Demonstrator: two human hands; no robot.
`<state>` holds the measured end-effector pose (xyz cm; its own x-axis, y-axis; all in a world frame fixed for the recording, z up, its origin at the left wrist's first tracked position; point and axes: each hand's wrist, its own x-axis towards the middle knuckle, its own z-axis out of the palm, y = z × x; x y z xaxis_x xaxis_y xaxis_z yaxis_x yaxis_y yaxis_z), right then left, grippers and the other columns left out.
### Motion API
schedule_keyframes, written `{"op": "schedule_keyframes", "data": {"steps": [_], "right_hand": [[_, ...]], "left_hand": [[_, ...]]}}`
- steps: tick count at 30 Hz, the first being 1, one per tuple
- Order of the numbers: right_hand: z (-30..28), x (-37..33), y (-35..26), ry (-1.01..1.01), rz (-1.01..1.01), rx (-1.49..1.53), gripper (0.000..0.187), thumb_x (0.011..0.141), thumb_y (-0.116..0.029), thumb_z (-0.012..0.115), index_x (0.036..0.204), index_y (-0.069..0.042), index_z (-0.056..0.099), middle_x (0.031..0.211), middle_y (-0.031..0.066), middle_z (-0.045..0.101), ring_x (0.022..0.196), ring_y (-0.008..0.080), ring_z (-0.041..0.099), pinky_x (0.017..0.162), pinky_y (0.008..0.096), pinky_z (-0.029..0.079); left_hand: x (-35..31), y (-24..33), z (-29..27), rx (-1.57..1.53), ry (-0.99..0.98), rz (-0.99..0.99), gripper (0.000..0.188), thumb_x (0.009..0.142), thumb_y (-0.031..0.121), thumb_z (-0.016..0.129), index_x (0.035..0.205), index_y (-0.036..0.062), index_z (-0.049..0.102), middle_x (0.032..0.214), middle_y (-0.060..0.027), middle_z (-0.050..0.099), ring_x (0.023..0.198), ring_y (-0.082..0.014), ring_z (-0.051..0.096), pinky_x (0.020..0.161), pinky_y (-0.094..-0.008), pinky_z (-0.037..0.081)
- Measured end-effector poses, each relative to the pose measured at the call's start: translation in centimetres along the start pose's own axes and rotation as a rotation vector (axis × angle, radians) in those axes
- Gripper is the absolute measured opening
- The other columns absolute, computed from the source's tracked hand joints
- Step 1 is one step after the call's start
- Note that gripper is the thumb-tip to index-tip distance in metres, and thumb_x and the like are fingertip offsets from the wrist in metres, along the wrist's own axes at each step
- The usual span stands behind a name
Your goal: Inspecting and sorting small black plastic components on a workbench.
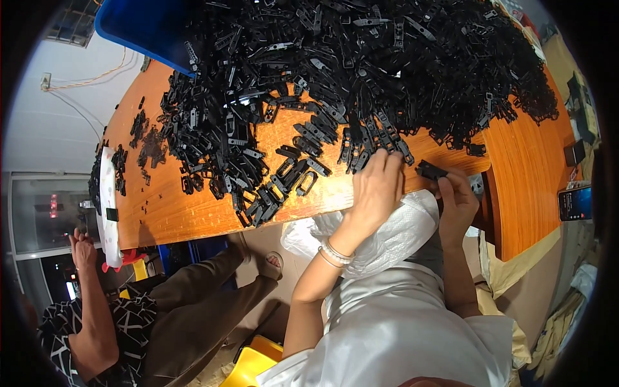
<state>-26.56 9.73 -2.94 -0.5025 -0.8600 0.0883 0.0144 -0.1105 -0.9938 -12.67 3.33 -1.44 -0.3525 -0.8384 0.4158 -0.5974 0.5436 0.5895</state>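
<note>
**Black parts: one in hand, a heap left**

Judged from how things lie, the work is well short of done: a dense heap (387, 71) covers the table's far edge and most of its middle, while a single part (431, 170) is in hand. The right hand (458, 205) pinches that part between thumb and fingers, above the table's near edge, toward the right. The left hand (377, 190) has its fingers bent together over the near end of a row (379, 138) of parts; whether they grip one, I cannot tell. That row and a looser cluster (280, 187) to its left, by the near edge, look drawn out from the heap. Nothing plainly shows which parts are finished.

The table (187, 216) is glossy orange-brown wood, bare along much of its near edge, with small bits scattered toward the left end. A blue bin (145, 29) stands at the far left corner. Below the near edge, a white bag (393, 235) lies at the person's lap. A phone (575, 203) is lit beyond the right edge. Off the left end, a co-worker's hand (82, 250) is raised before a window (35, 206); a yellow bin (255, 362) sits on the floor.
</note>
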Motion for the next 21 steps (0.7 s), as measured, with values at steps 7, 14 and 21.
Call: {"op": "schedule_keyframes", "data": {"steps": [7,14,21], "right_hand": [[-0.7,0.7,0.2,0.033,0.016,-0.030,0.011,0.084,-0.006,0.056,0.086,0.005,0.057,0.091,0.0045,0.054,0.064,0.0075,0.048,0.058,0.0195,0.038],[-0.3,0.3,-0.3,-0.064,0.080,0.077,0.010,0.083,-0.002,0.054,0.085,0.007,0.057,0.089,0.0059,0.054,0.063,0.0079,0.049,0.057,0.0199,0.039],[0.5,-0.1,-0.8,-0.208,0.157,0.013,0.008,0.079,0.002,0.053,0.082,0.010,0.057,0.088,0.0071,0.054,0.062,0.0085,0.052,0.055,0.0196,0.039]], "left_hand": [[1.6,-0.8,-0.1,0.186,-0.101,-0.020,0.027,0.061,-0.003,0.058,0.088,-0.0027,0.051,0.086,-0.0171,0.043,0.078,-0.0310,0.051,0.054,-0.0386,0.046],[1.2,-2.0,-1.9,0.244,-0.170,0.022,0.015,0.064,-0.002,0.055,0.079,-0.0027,0.052,0.079,-0.0153,0.045,0.074,-0.0304,0.053,0.052,-0.0385,0.045],[4.7,-2.7,-0.7,0.377,-0.155,0.210,0.020,0.065,0.002,0.055,0.085,-0.0013,0.057,0.081,-0.0127,0.045,0.076,-0.0247,0.051,0.052,-0.0314,0.046]]}}
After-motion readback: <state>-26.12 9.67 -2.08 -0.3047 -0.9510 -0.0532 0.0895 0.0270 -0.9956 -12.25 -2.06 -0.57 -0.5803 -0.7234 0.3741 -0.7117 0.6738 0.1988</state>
